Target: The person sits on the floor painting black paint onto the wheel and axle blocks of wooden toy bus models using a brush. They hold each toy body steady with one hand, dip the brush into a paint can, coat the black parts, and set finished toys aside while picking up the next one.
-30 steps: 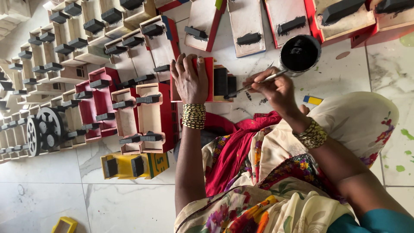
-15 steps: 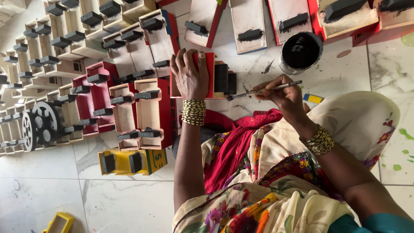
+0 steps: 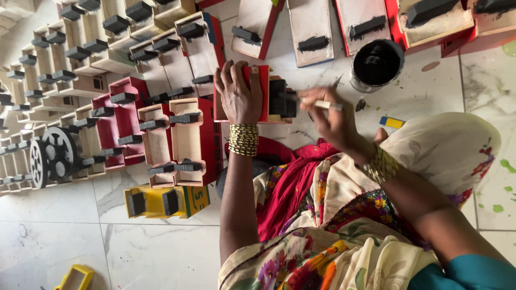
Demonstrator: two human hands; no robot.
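The left hand (image 3: 238, 96) gripped a red wooden toy (image 3: 263, 94); the right hand (image 3: 332, 115) pinched a brush (image 3: 322, 104) (near the black paint pot (image 3: 377, 64)).

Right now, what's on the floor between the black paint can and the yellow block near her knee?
Head view: between the paint can and the yellow block lies a small black lump on bare tile.

Toy blocks (image 3: 177, 134) crowding floor (image 3: 70, 236) ahead

Your left hand (image 3: 239, 96) grips a red wooden box (image 3: 258, 94) with a black block (image 3: 282, 98); your bangles (image 3: 243, 139) are gold, your cloth (image 3: 344, 236) floral cream and red.
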